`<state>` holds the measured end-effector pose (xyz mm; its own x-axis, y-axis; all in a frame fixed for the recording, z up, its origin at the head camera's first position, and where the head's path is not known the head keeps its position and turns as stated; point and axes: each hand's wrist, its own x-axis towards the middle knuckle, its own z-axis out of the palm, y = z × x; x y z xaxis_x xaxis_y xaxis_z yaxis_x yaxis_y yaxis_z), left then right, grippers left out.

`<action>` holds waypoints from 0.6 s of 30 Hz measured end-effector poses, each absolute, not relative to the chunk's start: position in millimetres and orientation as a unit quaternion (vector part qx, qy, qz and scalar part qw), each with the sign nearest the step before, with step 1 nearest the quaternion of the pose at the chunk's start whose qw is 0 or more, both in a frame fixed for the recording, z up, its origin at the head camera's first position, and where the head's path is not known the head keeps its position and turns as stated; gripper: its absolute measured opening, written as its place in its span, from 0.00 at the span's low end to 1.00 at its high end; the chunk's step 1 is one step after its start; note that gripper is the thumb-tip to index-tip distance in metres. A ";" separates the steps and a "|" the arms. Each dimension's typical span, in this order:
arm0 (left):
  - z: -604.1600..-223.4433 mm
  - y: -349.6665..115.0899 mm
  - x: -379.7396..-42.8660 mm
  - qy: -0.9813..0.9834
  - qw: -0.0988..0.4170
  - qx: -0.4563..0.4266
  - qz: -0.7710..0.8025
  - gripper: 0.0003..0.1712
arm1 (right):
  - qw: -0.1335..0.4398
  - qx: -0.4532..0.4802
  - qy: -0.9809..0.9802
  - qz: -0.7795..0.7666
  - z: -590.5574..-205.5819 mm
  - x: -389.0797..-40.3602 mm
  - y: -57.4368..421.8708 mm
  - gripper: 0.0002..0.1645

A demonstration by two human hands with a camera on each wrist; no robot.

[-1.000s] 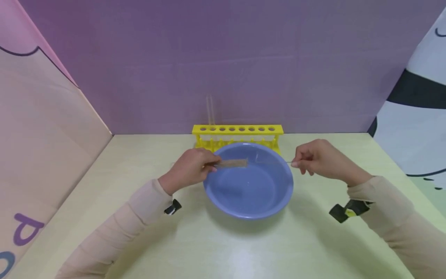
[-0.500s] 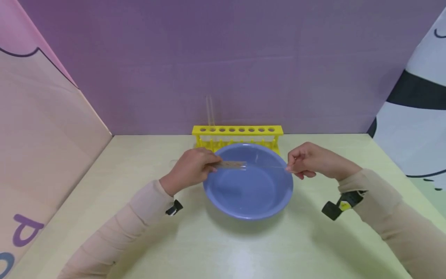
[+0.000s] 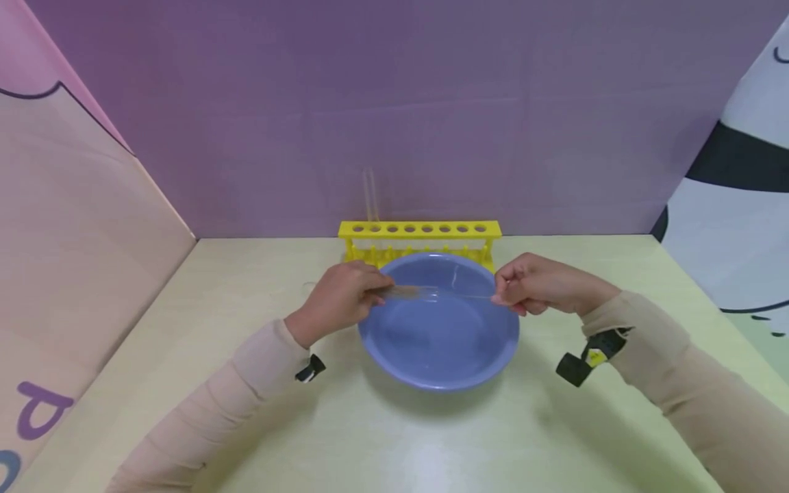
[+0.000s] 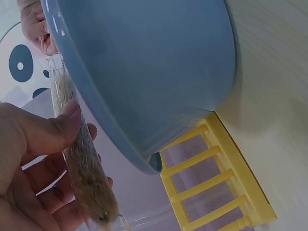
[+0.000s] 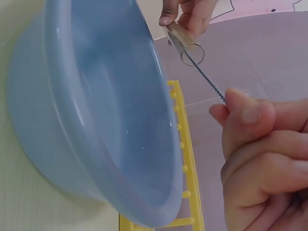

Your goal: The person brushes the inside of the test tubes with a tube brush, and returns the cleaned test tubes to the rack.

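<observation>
Head view: above the round blue plastic basin, left side, left hand clamps fingers around clear cylindrical tube containing brown-bristled brush; right side, right hand pinches the twisted-wire handle.

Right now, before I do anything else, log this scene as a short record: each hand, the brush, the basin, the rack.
Left hand: gripping a clear tube
Right hand: pinching the twisted wire handle
Brush: bristles inside the gripped tube, handle extending from its open end
Basin: blue, on the table
Rack: yellow, behind the basin
Standing tube: clear, in the rack, toward its left end in the head view
</observation>
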<state>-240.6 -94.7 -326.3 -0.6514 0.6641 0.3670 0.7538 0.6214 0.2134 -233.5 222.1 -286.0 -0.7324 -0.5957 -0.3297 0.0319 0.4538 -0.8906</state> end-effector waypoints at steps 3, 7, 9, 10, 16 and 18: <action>-326.4 -93.7 -240.8 -0.889 0.127 -0.400 -0.181 0.13 | 0.310 -0.187 0.794 -0.488 -287.4 -234.2 219.2 0.12; -325.8 -92.5 -240.6 -0.889 0.127 -0.400 -0.185 0.14 | 0.281 -0.197 0.811 -0.475 -290.3 -233.7 215.5 0.13; -325.6 -92.1 -240.6 -0.889 0.125 -0.400 -0.184 0.14 | 0.267 -0.195 0.820 -0.468 -292.0 -232.9 213.0 0.13; -325.5 -92.0 -240.7 -0.890 0.124 -0.399 -0.183 0.14 | 0.258 -0.194 0.825 -0.464 -292.8 -232.2 211.7 0.13; -325.0 -91.5 -240.8 -0.887 0.120 -0.405 -0.185 0.15 | 0.158 -0.231 0.871 -0.404 -299.8 -225.9 202.7 0.15; -324.9 -91.2 -240.8 -0.886 0.119 -0.408 -0.186 0.14 | 0.122 -0.253 0.880 -0.383 -302.2 -223.4 199.4 0.14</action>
